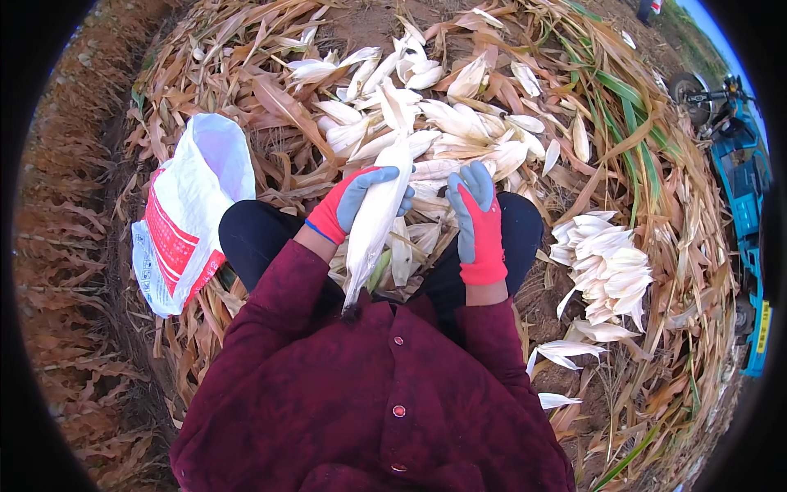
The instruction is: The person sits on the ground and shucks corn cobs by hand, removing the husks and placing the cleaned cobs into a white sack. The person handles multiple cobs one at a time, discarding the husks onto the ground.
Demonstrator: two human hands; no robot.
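Note:
My left hand (363, 197), in a red glove with a grey coated palm, is closed around an ear of corn in its pale dry husk (380, 209). The ear's dark silk end points down towards my body and its stem end points away. My right hand (475, 212), gloved alike, is raised just right of the ear, palm side showing, fingers together and slightly bent, apart from the ear. Nothing shows in it. Beyond both hands lies a heap of husked-over ears and loose pale husks (455, 123).
A white and red woven plastic sack (215, 163) stands at the left, its mouth open. A pile of pale husks (605, 264) lies at the right. Dry corn stalks and leaves (283, 104) surround me. A blue three-wheeled vehicle (744, 197) stands at the far right; part of a person (644, 9) shows at top right.

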